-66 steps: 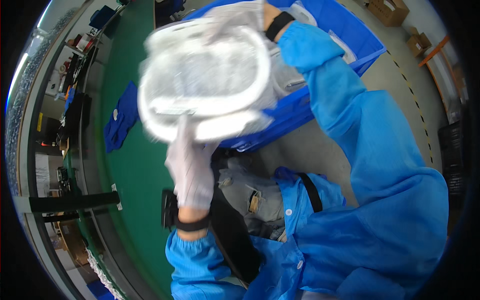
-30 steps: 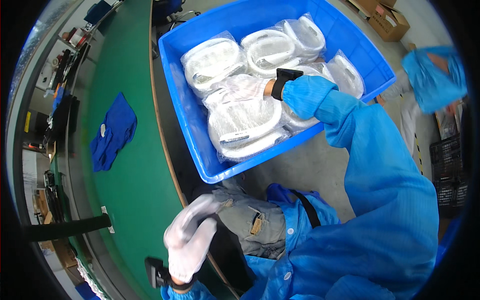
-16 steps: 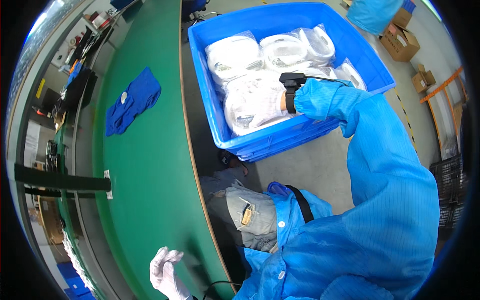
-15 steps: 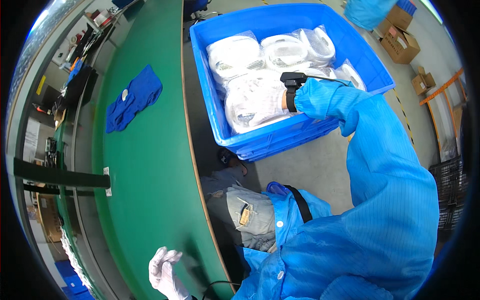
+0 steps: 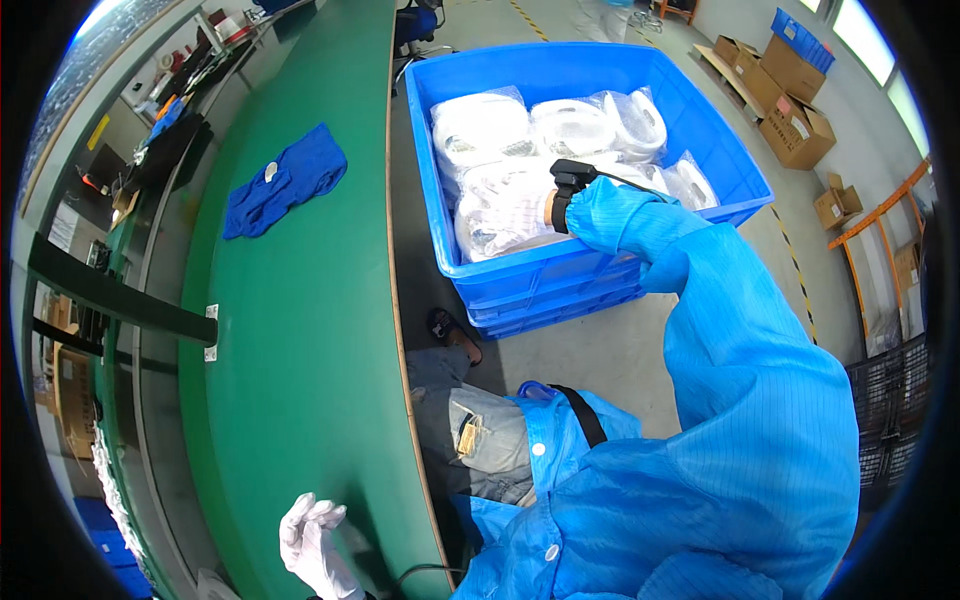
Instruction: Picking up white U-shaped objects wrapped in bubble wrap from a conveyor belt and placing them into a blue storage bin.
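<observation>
A: Far left, what's on the tabletop [image 5: 300,330]?

B: A crumpled blue cloth [image 5: 287,178] near the far end, lying alone. Clutter on the shelves beyond it is too small to tell.

A: Left hand [image 5: 318,545]?

B: White glove, low at the near edge of the tabletop, fingers loosely spread, holding nothing. Looks parked there as a brace while the body leans right.

A: And to the right?

B: A blue crate [image 5: 600,180] on the floor just beside the tabletop edge, within reach from the seat. It's filled with white coils sealed in clear bags [image 5: 545,150].

A: Right hand [image 5: 520,205]?

B: Down in the crate, arm stretched out in a blue sleeve, black band at the wrist. The hand lies on the nearest bag [image 5: 500,210], near the crate's front wall. It blends with the white plastic, so I cannot tell if the fingers are closed on it or lying flat.

A: Further right?

B: Cardboard boxes [image 5: 790,90] on the floor, well apart from the crate.
</observation>
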A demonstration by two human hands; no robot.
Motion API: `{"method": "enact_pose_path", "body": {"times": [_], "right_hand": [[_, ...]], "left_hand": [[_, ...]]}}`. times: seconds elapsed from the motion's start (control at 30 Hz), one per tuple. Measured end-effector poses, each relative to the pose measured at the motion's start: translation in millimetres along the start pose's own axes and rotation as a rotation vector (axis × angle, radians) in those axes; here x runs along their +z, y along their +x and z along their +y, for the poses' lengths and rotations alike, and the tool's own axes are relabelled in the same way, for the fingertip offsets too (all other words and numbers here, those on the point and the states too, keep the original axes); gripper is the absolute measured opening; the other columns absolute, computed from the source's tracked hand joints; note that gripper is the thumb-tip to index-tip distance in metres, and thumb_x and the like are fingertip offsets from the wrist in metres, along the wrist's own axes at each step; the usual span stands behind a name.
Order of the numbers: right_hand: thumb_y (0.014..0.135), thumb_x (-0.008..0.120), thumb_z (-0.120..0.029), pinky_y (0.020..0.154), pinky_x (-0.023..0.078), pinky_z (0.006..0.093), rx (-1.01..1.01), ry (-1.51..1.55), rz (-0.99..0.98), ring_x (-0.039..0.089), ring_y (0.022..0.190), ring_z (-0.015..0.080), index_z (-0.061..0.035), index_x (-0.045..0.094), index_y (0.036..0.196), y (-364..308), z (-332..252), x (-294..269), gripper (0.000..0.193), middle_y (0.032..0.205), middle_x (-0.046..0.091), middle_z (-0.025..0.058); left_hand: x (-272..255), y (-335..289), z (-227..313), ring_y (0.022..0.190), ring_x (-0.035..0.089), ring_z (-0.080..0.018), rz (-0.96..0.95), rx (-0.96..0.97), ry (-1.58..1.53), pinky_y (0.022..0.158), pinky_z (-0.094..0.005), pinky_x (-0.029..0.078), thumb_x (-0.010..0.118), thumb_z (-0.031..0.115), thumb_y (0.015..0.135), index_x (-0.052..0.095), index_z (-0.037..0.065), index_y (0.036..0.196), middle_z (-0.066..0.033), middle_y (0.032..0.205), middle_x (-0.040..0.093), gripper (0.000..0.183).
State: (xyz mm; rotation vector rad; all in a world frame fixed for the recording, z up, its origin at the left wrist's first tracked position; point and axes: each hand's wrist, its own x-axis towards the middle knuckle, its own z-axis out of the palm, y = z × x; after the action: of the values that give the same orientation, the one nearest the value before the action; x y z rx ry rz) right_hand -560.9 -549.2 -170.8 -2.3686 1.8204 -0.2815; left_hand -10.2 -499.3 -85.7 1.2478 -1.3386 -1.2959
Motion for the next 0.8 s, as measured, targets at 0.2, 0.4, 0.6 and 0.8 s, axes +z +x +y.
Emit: {"method": "enact_pose_path", "body": {"times": [0.2, 0.4, 0.6, 0.8], "right_hand": [[0.089, 0.055, -0.039, 0.099, 0.040, 0.0427, 0.263, 0.065, 0.201, 0.052, 0.116, 0.0311, -0.0102, 0.052, 0.130, -24, 112, 55, 0.050, 0.125, 0.057, 0.0164], [0.088, 0.055, -0.038, 0.075, 0.048, 0.0425, 0.500, -0.093, 0.102, 0.062, 0.082, 0.0325, -0.0059, 0.053, 0.127, -59, 150, 65, 0.051, 0.093, 0.065, 0.0204], [0.086, 0.054, -0.034, 0.057, 0.046, 0.0425, 0.194, -0.195, 0.381, 0.059, 0.061, 0.0334, 0.0002, 0.057, 0.113, -43, 122, 89, 0.044, 0.069, 0.062, 0.0177], [0.085, 0.056, -0.046, 0.082, 0.050, 0.0383, 0.528, -0.326, -0.222, 0.063, 0.094, 0.0299, -0.0165, 0.024, 0.148, -32, 136, 85, 0.076, 0.105, 0.063, 0.0202]], "left_hand": [[6, -16, 13, 0.083, 0.065, -0.0243, 0.143, -0.027, 0.195, 0.076, -0.0324, 0.056, 0.055, 0.005, 0.090, 0.059, -0.009, 0.108, -0.0165, 0.091, 0.064, 0.024], [-12, -12, -21, 0.079, 0.062, -0.0226, 0.319, 0.138, 0.157, 0.073, -0.0321, 0.055, 0.054, 0.008, 0.091, 0.058, -0.009, 0.106, -0.0170, 0.091, 0.063, 0.023], [-16, -3, -28, 0.074, 0.059, -0.0222, 0.438, 0.148, 0.068, 0.068, -0.0313, 0.052, 0.053, 0.007, 0.090, 0.059, -0.008, 0.106, -0.0156, 0.086, 0.063, 0.023], [-14, 2, -29, 0.072, 0.059, -0.0225, 0.406, 0.127, 0.030, 0.067, -0.0311, 0.052, 0.052, 0.006, 0.090, 0.059, -0.008, 0.106, -0.0165, 0.085, 0.063, 0.023]]}}
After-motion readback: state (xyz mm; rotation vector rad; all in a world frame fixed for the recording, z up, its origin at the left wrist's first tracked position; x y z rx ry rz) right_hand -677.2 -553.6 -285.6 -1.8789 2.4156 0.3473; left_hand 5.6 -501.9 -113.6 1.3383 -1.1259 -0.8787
